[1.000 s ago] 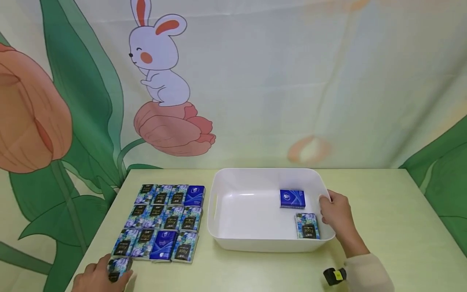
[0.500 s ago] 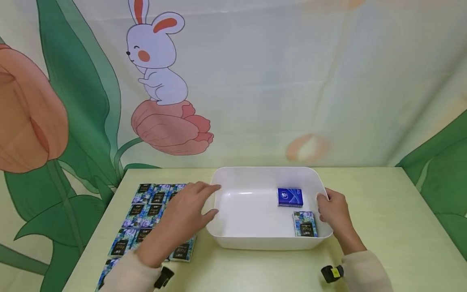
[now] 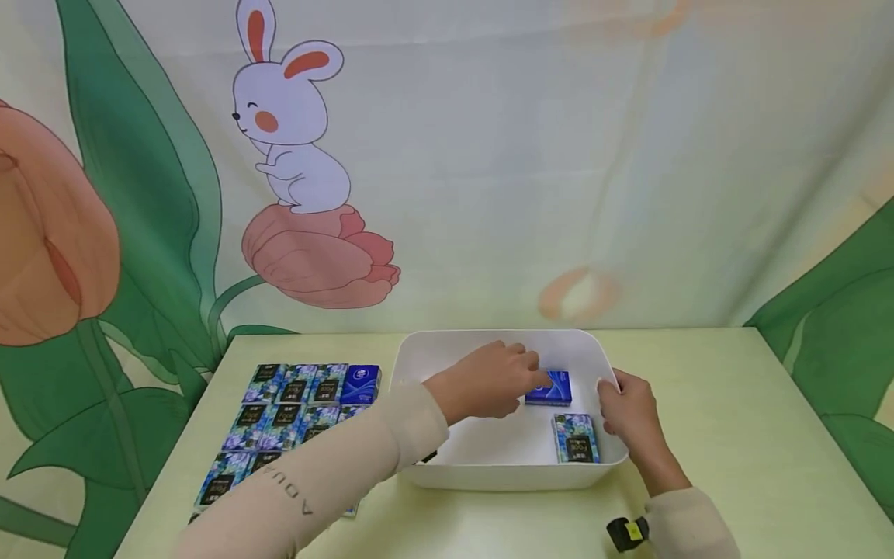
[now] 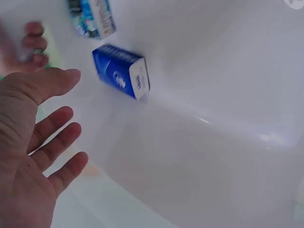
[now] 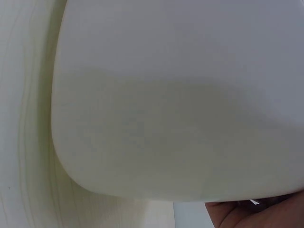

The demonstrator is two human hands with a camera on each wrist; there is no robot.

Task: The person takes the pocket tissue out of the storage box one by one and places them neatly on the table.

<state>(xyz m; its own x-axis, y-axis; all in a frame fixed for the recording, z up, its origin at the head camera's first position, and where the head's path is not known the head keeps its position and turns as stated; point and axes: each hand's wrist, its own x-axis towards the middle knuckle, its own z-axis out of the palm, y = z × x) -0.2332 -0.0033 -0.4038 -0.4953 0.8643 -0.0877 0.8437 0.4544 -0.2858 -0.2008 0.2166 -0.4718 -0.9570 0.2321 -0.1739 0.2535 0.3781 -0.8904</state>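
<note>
Over the inside of the white plastic bin (image 3: 503,477), my left hand (image 3: 489,380) reaches toward a blue tissue pack (image 3: 559,390). In the left wrist view its thumb and fingers are spread, with nothing between them, and the blue pack stands just beyond the thumb. A floral tissue pack (image 3: 576,439) lies nearer the bin's front right corner. My right hand (image 3: 632,407) grips the bin's right end at the handle, its thumb over the rim. From the right wrist, the bin's outer wall (image 5: 166,118) fills most of the view.
Left of the bin, rows of floral tissue packs (image 3: 240,425) and a blue tissue pack (image 3: 361,384) lie on the pale wooden table (image 3: 719,419). My left sleeve (image 3: 328,473) covers part of them. A printed rabbit curtain (image 3: 454,194) hangs behind the table.
My left hand has left a floral pack at the lower left of the table and moved right, over the bin's left end and into the bin. My right hand keeps its grip.
</note>
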